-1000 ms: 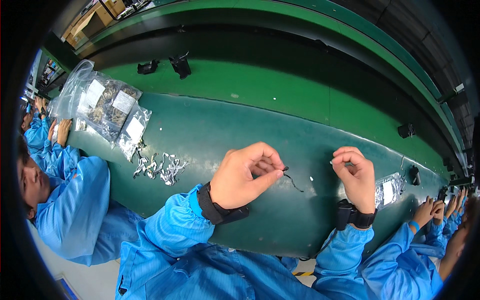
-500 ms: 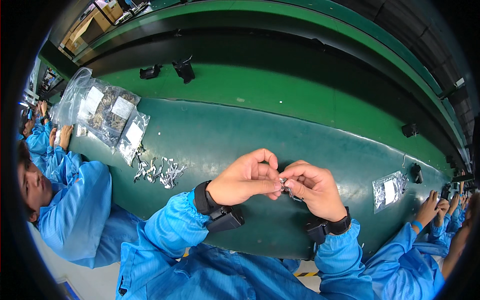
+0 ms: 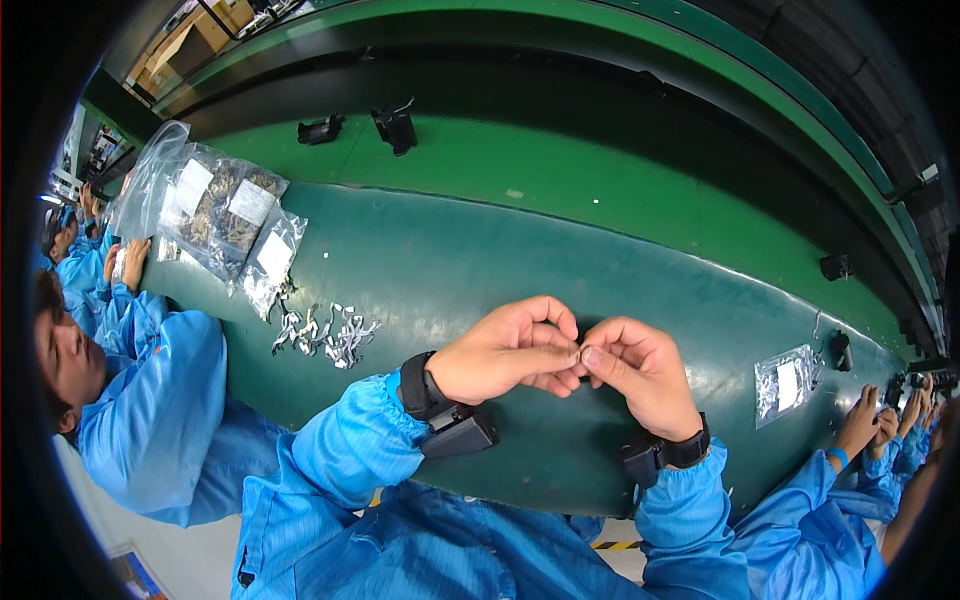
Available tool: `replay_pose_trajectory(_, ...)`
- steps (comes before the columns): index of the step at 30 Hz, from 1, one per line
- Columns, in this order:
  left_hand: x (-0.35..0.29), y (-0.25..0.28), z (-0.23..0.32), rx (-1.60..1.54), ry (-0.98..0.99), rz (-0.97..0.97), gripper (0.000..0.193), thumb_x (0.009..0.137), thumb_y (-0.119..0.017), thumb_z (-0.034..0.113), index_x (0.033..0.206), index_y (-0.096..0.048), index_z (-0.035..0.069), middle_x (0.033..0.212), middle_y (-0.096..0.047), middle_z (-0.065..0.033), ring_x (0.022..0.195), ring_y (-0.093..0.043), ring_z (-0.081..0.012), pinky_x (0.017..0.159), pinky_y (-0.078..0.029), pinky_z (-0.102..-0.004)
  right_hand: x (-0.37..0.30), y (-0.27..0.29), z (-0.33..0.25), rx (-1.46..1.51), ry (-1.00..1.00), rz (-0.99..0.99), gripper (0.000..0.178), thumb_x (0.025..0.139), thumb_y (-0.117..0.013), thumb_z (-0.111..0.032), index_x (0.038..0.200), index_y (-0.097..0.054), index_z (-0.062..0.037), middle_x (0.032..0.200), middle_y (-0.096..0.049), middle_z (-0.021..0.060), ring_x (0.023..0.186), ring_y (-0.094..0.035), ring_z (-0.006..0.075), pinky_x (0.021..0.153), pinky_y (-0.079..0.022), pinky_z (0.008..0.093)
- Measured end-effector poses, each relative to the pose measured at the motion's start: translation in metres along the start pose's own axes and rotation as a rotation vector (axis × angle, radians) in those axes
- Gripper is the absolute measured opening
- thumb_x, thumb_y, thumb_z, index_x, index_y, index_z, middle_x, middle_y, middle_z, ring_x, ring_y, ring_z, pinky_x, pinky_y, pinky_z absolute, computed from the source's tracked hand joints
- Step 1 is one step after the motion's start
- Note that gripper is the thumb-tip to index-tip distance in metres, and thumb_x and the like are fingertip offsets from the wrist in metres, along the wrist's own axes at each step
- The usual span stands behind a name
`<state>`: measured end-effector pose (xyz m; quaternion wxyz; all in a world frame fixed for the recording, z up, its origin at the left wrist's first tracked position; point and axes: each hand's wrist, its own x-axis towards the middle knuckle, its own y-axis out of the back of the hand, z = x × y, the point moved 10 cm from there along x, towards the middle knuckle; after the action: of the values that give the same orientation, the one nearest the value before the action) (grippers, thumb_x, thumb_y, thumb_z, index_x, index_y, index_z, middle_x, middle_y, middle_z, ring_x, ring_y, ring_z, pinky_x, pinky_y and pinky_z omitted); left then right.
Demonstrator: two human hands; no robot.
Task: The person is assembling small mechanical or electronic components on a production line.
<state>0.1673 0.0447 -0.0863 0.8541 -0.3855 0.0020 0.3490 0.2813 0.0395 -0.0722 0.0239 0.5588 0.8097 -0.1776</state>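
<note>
My left hand (image 3: pixel 510 348) and my right hand (image 3: pixel 642 370) meet above the green worktable, fingertips nearly touching. Thumb and forefinger of each hand are pinched together. Something tiny is between the fingertips, mostly covered by them, and its kind does not show. To the left of my hands lies a loose pile of short grey and white cables (image 3: pixel 345 335) with small white ends. Beside that pile, clear plastic bags (image 3: pixel 232 215) with white labels hold many small parts.
Black plastic parts (image 3: pixel 395 128) lie on the raised green strip (image 3: pixel 560 215) beyond the table. Another clear bag (image 3: pixel 785 385) lies at the right, near a black piece (image 3: pixel 840 350). People in blue smocks sit close on both sides (image 3: pixel 150 410).
The view has shifted slightly. My hands stay pinched together at the fingertips. A dark, thin piece that hung below my right fingers no longer shows.
</note>
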Motion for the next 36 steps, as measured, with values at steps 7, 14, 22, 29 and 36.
replay_pose_trajectory(7,0.004,0.004,0.003,0.164,-0.053,0.007,0.017,0.104,-0.062,0.013,0.116,-0.055,0.004,0.108,-0.07,-0.0085,0.099,-0.071,-0.0176,0.089,-0.059,-0.0329,0.003,0.005,0.006,0.003,-0.011,0.044,0.018,0.102,-0.068,-0.019,0.106,-0.065,-0.0025,0.095,-0.07,0.0019,0.085,-0.063,0.0073,0.072,-0.05,0.0233)
replay_pose_trajectory(14,0.008,0.017,-0.006,0.153,0.016,0.067,0.019,0.105,-0.062,0.019,0.114,-0.057,0.003,0.098,-0.072,-0.008,0.089,-0.071,-0.0145,0.084,-0.059,-0.0296,0.005,0.002,0.004,-0.059,-0.012,0.048,0.019,0.102,-0.068,-0.02,0.106,-0.065,-0.0021,0.095,-0.07,0.002,0.083,-0.063,0.0074,0.069,-0.05,0.023)
replay_pose_trajectory(22,0.011,0.019,-0.007,0.146,0.031,0.079,0.019,0.105,-0.062,0.021,0.112,-0.06,0.004,0.095,-0.071,-0.0073,0.084,-0.071,-0.0136,0.08,-0.06,-0.0285,0.007,0.003,0.001,-0.068,-0.005,0.066,0.019,0.103,-0.067,-0.02,0.106,-0.065,-0.0019,0.093,-0.069,0.0024,0.08,-0.062,0.0076,0.067,-0.05,0.0233)
replay_pose_trajectory(29,0.013,0.017,-0.01,0.155,-0.01,0.078,0.017,0.105,-0.063,0.021,0.113,-0.06,0.006,0.096,-0.068,-0.0035,0.083,-0.069,-0.0119,0.078,-0.06,-0.0287,0.003,0.01,0.007,-0.082,-0.018,0.132,0.02,0.103,-0.066,-0.018,0.108,-0.065,0.0003,0.091,-0.068,0.0032,0.079,-0.062,0.0087,0.065,-0.052,0.0234)
replay_pose_trajectory(36,0.012,0.017,-0.005,0.201,-0.051,0.11,0.017,0.104,-0.064,0.02,0.112,-0.06,0.005,0.093,-0.066,-0.0025,0.078,-0.066,-0.0104,0.071,-0.06,-0.027,0.004,0.011,0.007,-0.099,-0.029,0.199,0.02,0.101,-0.068,-0.016,0.109,-0.067,0.0028,0.088,-0.069,0.0042,0.077,-0.063,0.0094,0.064,-0.054,0.0245)
